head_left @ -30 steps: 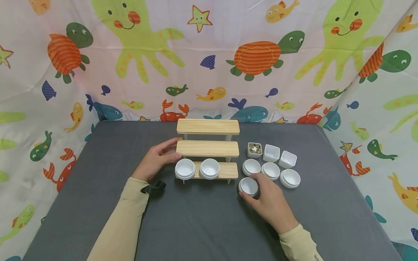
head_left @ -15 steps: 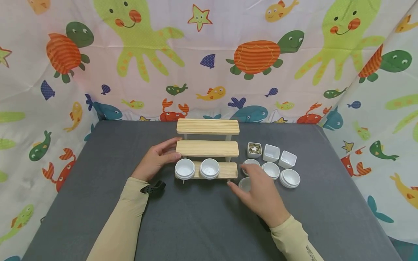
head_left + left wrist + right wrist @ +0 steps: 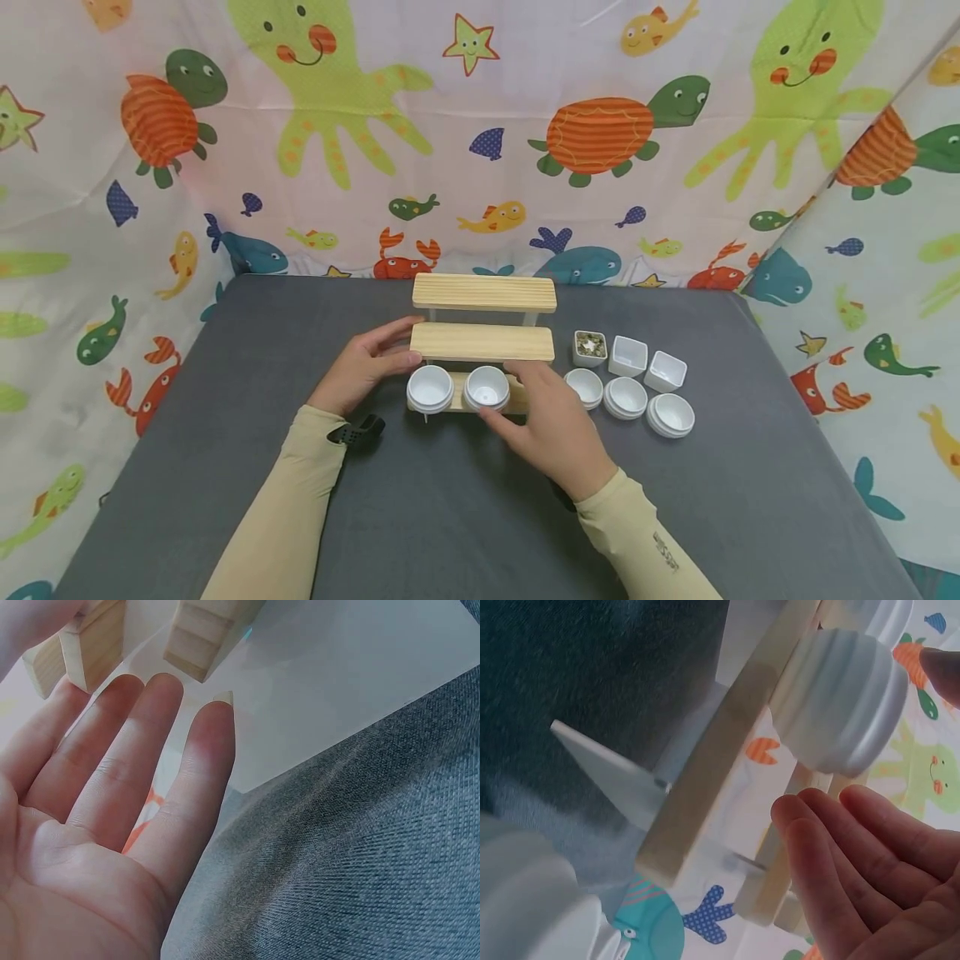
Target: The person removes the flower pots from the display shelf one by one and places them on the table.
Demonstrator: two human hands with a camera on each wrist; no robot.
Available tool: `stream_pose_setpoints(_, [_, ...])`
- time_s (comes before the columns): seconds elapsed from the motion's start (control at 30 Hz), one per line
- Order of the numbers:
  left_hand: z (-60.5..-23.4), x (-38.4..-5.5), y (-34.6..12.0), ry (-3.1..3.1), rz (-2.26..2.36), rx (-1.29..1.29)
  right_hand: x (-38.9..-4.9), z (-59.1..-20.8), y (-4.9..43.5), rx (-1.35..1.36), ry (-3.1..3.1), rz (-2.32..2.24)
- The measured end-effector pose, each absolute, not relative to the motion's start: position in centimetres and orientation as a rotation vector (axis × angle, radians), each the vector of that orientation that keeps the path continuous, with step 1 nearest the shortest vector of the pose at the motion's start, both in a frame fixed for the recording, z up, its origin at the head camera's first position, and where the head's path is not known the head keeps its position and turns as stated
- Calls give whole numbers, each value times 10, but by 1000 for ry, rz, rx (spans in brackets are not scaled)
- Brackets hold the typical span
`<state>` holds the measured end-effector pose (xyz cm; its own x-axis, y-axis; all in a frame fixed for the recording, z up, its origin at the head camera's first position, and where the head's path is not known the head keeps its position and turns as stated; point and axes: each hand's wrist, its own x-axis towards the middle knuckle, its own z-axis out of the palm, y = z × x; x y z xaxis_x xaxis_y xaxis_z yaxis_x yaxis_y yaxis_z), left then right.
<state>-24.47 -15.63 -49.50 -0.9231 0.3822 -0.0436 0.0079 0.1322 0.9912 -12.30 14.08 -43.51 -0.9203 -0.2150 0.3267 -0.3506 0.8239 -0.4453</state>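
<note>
A wooden stand with three stepped boards stands at mid-table. My left hand pinches the left end of its middle board, thumb in front and index fingertip behind; the other fingers stretch out straight in the left wrist view. Two round white bowls sit on the lowest board, one at left and one near the middle. My right hand is by the middle bowl, thumb and fingers spread on either side of it. Fingertips stay apart from its ridged wall in the right wrist view.
Right of the stand, round white bowls and square white pots stand in rows; one pot holds something greenish. Another ridged white bowl stands close by the stand's right end. A sea-animal cloth hangs behind the grey table.
My right hand has let go of a round bowl on the table and moved left to the middle bowl on the stand. My left hand has stayed at the stand.
</note>
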Motion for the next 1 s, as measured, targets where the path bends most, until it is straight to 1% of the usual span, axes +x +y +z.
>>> stream_pose_setpoints(0.33, [-497, -243, -155, 2135, 1858, 366, -128, -443, 132, 420, -2769, 755])
stream_pose_setpoints(1.0, [-498, -240, -154, 2148, 1871, 374, -130, -451, 129, 447, -2767, 789])
